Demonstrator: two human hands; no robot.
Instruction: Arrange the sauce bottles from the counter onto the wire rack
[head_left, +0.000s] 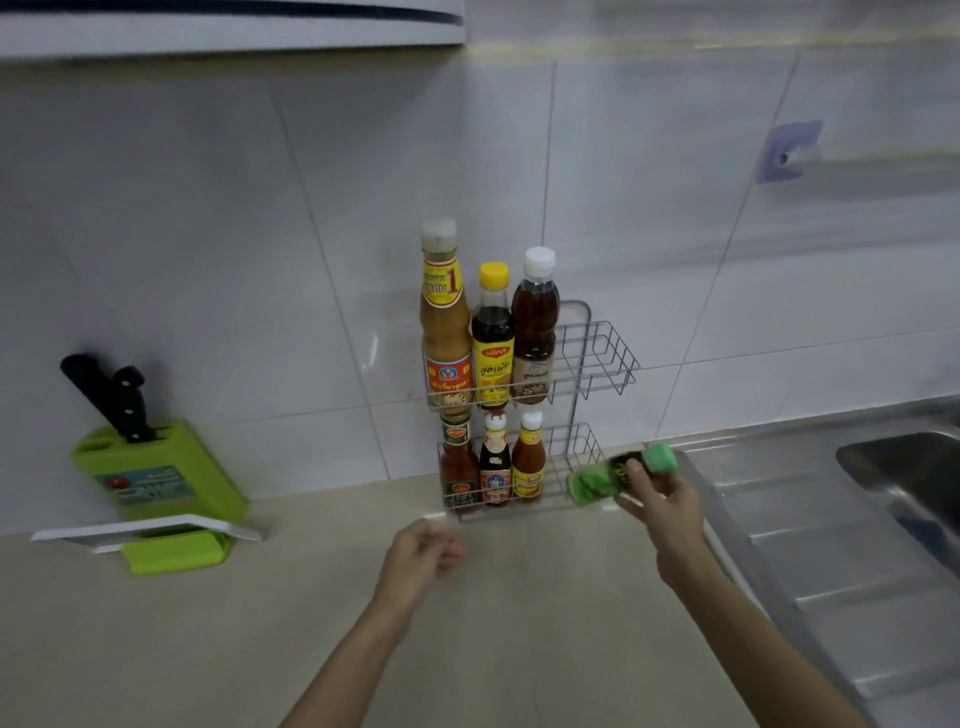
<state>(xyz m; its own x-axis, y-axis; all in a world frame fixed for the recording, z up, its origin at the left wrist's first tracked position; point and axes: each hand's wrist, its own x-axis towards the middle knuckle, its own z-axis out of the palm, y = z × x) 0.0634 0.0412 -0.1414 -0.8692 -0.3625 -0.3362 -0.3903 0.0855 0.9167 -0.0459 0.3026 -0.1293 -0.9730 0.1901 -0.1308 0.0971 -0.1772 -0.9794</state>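
Note:
A two-tier wire rack stands against the tiled wall. Its upper tier holds three tall bottles: a tan sauce bottle, a dark bottle with a yellow cap and a brown bottle with a white cap. Three small bottles fill the left of the lower tier. My right hand grips a green-capped bottle, tilted on its side just right of the lower tier. My left hand hovers over the counter in front of the rack, fingers loosely curled, holding nothing.
A green knife block with black-handled knives and a white board sit at the left. A steel sink with its drainboard lies to the right. The right ends of both rack tiers hold nothing.

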